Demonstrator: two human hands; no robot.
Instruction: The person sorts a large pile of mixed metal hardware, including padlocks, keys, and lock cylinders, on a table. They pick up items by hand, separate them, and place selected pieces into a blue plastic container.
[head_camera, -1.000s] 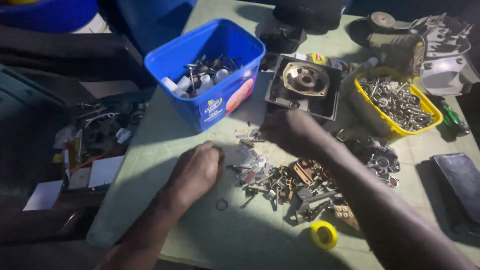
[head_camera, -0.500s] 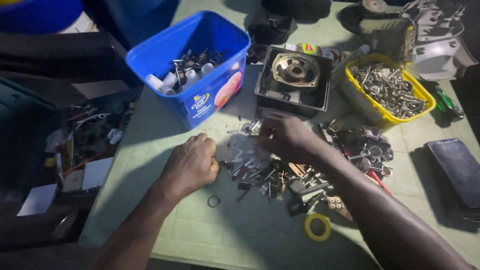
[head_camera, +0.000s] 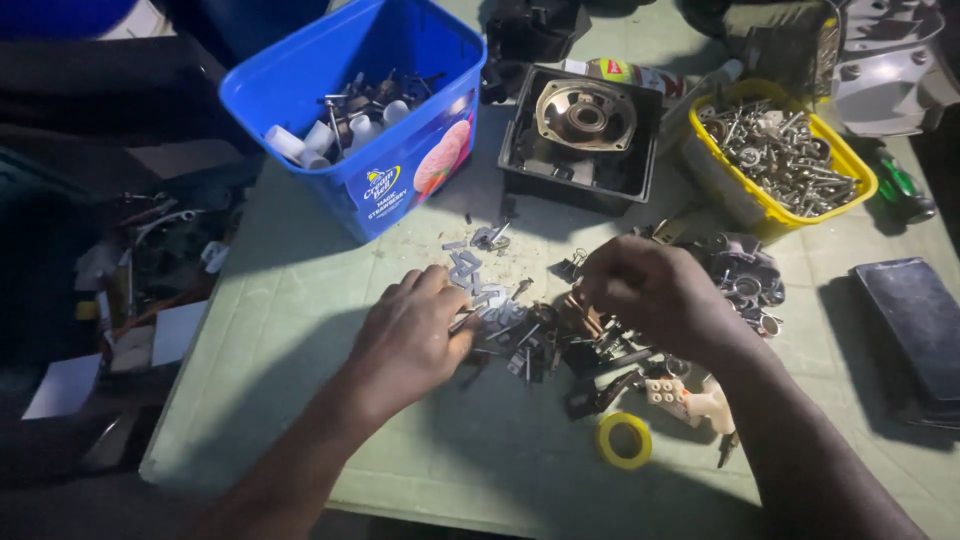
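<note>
A heap of small metal parts (head_camera: 535, 335), screws and clips lies on the pale green table top (head_camera: 300, 330). My left hand (head_camera: 405, 340) rests palm down at the heap's left edge, fingertips pinched on a thin metal piece. My right hand (head_camera: 655, 295) sits curled over the heap's right side, fingers down among the parts; what it grips is hidden.
A blue tub (head_camera: 365, 105) with bits stands at the back left. A black tray (head_camera: 585, 135) holds a round metal part. A yellow bin (head_camera: 775, 160) is full of screws. A yellow tape roll (head_camera: 624, 441) lies near the front, a dark flat case (head_camera: 915, 330) at right.
Both hands have closed in on the heap of parts; the left hand moved right to its edge. The view shifted nearer and lower over the table.
</note>
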